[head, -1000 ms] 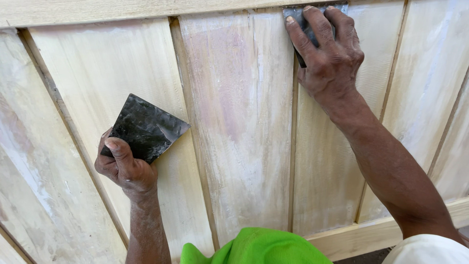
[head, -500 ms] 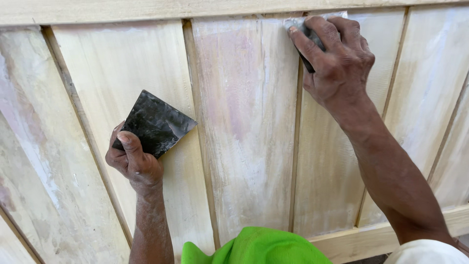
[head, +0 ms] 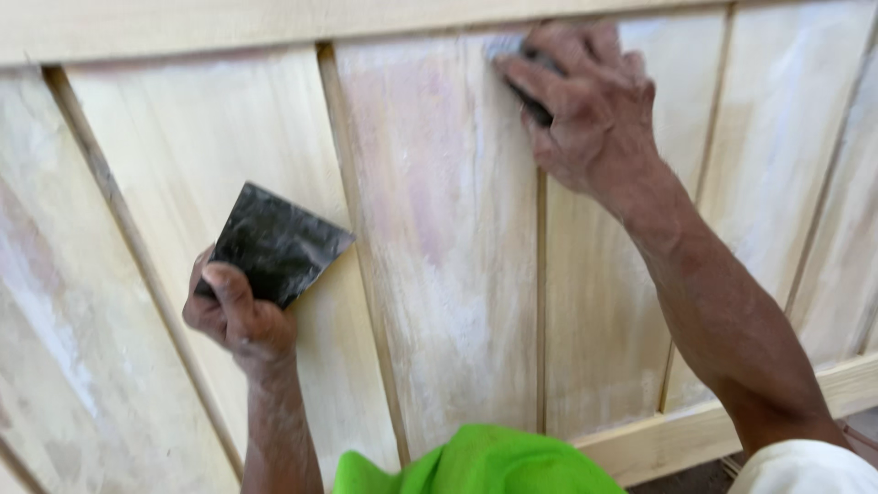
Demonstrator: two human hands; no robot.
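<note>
pale wood panel (head: 439, 274), vertical boards, white filler smears. left hand (head: 240, 316) pinches dark square sheet (head: 279, 242) by corner, flat against board, likely kept ready. right hand (head: 585, 105) presses small dark pad (head: 535, 91) at top groove, fingers clamped over it. hands well apart.

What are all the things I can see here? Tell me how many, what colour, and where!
wooden boards: several side by side, pale with whitish smears, filling the view
top rail: one, pale wood, along the top edge
bottom rail: one, pale wood, lower right
dark flat sheet: one, blackish grey, held at the left against a board
small dark piece: one, dark, mostly hidden under the fingers near the top
green cloth: one, bright green, bottom centre
white sleeve: one, white, bottom right corner
left hand: one, pinching the dark flat sheet
right hand: one, pressing the small dark piece on the boards
</note>
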